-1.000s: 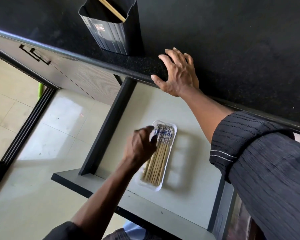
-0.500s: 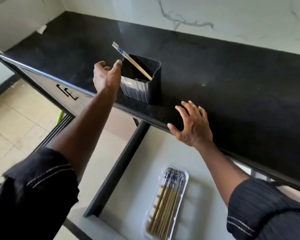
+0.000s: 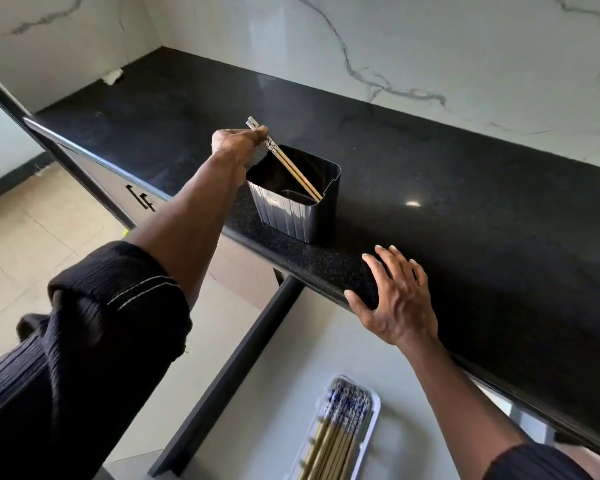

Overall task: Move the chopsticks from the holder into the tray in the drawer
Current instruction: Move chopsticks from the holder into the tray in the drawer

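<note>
Up at the far left of my reach, my left hand (image 3: 238, 145) pinches a pair of chopsticks (image 3: 293, 172) near their patterned tops, fingers and thumb curled round them. The two sticks lie side by side and slant down to the right, with their lower ends still inside the holder (image 3: 291, 216), against its near right corner. I can see no other chopsticks in it. The holder is a black, ribbed, squarish tub that stands upright on the black speckled countertop (image 3: 465, 202), close to its near edge.

My right hand (image 3: 397, 299) lies flat on that near edge, to the right of the holder and apart from it. Its fingers are spread and straight on the stone, the thumb hooks over the rim, and it holds nothing.

Below the edge, nearest to me, the drawer (image 3: 257, 341) stands open, its pale floor framed by a dark left wall. A white tray (image 3: 376, 405) lies on that floor at the near right, and a bundle of chopsticks (image 3: 340, 434) lies packed lengthwise in it, blue and white ends pointing away from me.

A dark ribbed sleeve (image 3: 111, 306) is pushed up my left forearm. White marble wall (image 3: 430, 46) backs the counter, and beige floor tiles (image 3: 32, 244) show at the left.
</note>
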